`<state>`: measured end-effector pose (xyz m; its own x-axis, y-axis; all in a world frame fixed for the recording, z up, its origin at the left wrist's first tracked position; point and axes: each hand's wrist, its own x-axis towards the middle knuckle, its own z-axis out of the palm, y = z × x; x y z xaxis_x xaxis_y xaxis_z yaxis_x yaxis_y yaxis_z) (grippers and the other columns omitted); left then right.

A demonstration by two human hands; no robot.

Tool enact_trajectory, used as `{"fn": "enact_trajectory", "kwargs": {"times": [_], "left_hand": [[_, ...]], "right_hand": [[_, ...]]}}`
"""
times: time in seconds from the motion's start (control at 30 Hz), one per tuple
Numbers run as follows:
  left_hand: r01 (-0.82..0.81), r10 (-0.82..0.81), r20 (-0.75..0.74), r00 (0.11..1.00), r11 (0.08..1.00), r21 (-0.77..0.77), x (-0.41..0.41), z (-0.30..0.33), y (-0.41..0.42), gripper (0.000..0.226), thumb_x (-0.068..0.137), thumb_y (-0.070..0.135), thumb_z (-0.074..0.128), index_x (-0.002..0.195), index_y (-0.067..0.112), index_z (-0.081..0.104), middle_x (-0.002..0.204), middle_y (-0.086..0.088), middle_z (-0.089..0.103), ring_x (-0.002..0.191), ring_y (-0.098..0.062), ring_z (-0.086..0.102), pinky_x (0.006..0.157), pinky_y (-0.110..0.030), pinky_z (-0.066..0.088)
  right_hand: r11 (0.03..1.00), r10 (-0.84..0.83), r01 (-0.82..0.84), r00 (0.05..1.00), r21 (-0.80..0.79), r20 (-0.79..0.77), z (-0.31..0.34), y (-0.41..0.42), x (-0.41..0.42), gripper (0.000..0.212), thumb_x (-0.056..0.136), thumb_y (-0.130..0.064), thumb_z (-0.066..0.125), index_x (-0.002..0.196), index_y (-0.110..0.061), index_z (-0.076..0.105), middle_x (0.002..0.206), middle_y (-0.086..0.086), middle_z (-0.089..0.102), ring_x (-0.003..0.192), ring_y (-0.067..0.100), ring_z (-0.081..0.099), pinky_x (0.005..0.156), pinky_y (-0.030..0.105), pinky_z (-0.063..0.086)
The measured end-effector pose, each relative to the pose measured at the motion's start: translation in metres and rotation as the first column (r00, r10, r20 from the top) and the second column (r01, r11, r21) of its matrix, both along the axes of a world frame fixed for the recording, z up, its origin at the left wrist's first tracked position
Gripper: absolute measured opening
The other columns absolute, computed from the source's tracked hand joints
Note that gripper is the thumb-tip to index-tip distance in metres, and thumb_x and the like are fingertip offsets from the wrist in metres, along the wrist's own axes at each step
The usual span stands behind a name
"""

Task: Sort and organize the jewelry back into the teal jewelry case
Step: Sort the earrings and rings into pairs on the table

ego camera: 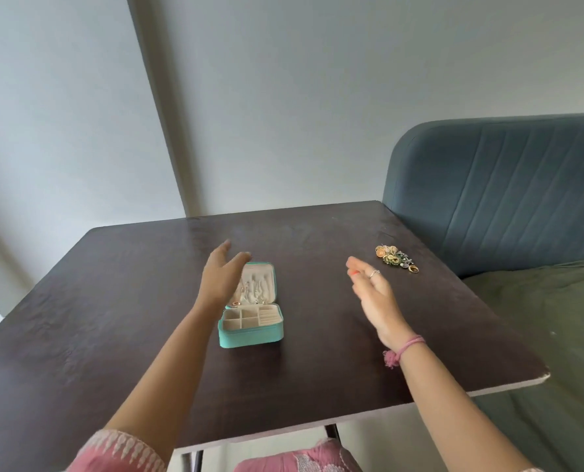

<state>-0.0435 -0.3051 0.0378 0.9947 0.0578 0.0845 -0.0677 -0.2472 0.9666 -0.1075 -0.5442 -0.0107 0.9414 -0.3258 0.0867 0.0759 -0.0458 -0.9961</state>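
The teal jewelry case (pixel 251 334) lies open near the middle of the dark table (pixel 113 301). Its cream base has several small compartments, and chains hang inside the raised lid (pixel 261 281). A small pile of jewelry (pixel 395 258), gold and green pieces, sits at the table's far right. My left hand (pixel 223 272) hovers with straight fingers over the left side of the lid and holds nothing. My right hand (pixel 372 291) is raised between the case and the pile, fingers straight and empty, with a ring on one finger.
A blue upholstered headboard (pixel 505 185) and a green bedspread (pixel 556 335) border the table on the right. Grey walls stand behind the table. The table's right front corner (pixel 545 375) is chipped.
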Motion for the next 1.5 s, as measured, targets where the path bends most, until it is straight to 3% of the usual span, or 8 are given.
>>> {"fn": "enact_trajectory", "kwargs": {"times": [0.2,0.37,0.47,0.63,0.83,1.07,1.23,1.5], "left_hand": [[0.228,-0.226,-0.03,0.974,0.951,0.211,0.026,0.01,-0.085,0.061,0.088,0.021,0.062,0.143,0.009,0.038,0.148,-0.006,0.04,0.136,-0.019,0.038,0.112,-0.031,0.029],[0.408,-0.379,-0.163,0.911,0.888,0.213,0.041,-0.015,-0.159,0.057,0.089,0.018,0.06,0.142,0.007,0.039,0.145,-0.006,0.045,0.13,-0.019,0.045,0.104,-0.026,0.034],[0.446,-0.404,-0.215,0.889,0.871,0.207,0.049,-0.033,-0.193,0.055,0.092,0.02,0.057,0.142,0.009,0.038,0.145,-0.005,0.044,0.13,-0.019,0.045,0.107,-0.028,0.034],[0.468,-0.445,-0.145,0.884,0.85,0.242,0.061,-0.056,-0.23,0.054,0.098,0.024,0.049,0.147,0.011,0.031,0.151,-0.004,0.037,0.135,-0.018,0.04,0.109,-0.026,0.027],[0.439,-0.492,-0.05,0.869,0.723,0.534,0.081,-0.073,-0.26,0.048,0.101,0.039,0.033,0.148,0.028,0.028,0.149,0.006,0.04,0.139,-0.013,0.032,0.111,-0.036,0.018],[0.416,-0.569,-0.011,0.822,0.588,0.694,0.104,-0.082,-0.279,0.044,0.102,0.035,0.024,0.145,0.035,0.034,0.154,0.009,0.03,0.144,-0.009,0.02,0.11,-0.035,0.015],[0.411,-0.572,0.023,0.82,0.616,0.672,0.102,-0.081,-0.275,0.043,0.099,0.025,0.03,0.136,0.024,0.05,0.141,0.002,0.049,0.131,-0.018,0.043,0.109,-0.034,0.027],[0.459,-0.588,0.009,0.809,0.64,0.617,0.048,-0.079,-0.234,0.042,0.098,0.02,0.035,0.138,0.018,0.047,0.142,-0.002,0.045,0.13,-0.02,0.042,0.107,-0.031,0.031]], "right_hand": [[0.961,-0.246,0.249,0.969,-0.124,0.036,0.001,-0.08,0.007,0.028,0.098,-0.004,0.043,0.112,-0.018,0.063,0.122,-0.003,0.061,0.12,0.01,0.052,0.108,0.024,0.035],[0.893,-0.358,0.33,0.933,-0.307,-0.039,-0.014,-0.121,0.02,0.039,0.096,-0.005,0.037,0.128,-0.013,0.058,0.133,0.005,0.053,0.126,0.018,0.048,0.111,0.028,0.031],[0.872,-0.36,0.294,0.927,-0.39,-0.106,-0.019,-0.132,0.03,0.042,0.096,-0.007,0.036,0.135,-0.013,0.052,0.14,0.004,0.047,0.129,0.018,0.045,0.106,0.022,0.028],[0.85,-0.315,0.208,0.937,-0.485,-0.15,-0.025,-0.144,0.052,0.043,0.099,-0.017,0.04,0.141,-0.012,0.044,0.146,0.005,0.043,0.134,0.02,0.042,0.112,0.03,0.028],[0.774,-0.275,0.098,0.942,-0.625,-0.192,-0.026,-0.152,0.083,0.043,0.103,-0.022,0.034,0.143,-0.01,0.041,0.149,0.007,0.039,0.138,0.02,0.035,0.111,0.027,0.023],[0.673,-0.212,-0.034,0.948,-0.739,-0.236,-0.028,-0.152,0.106,0.044,0.103,-0.02,0.03,0.145,-0.009,0.037,0.151,0.007,0.036,0.14,0.021,0.03,0.114,0.028,0.019],[0.636,-0.168,-0.104,0.948,-0.764,-0.269,-0.026,-0.147,0.099,0.046,0.103,-0.022,0.028,0.148,-0.013,0.033,0.153,0.003,0.033,0.141,0.018,0.025,0.114,0.028,0.018],[0.705,-0.098,-0.12,0.959,-0.699,-0.264,-0.028,-0.109,0.05,0.046,0.102,-0.02,0.03,0.148,-0.013,0.031,0.153,0.003,0.033,0.142,0.017,0.025,0.114,0.026,0.018]]}}
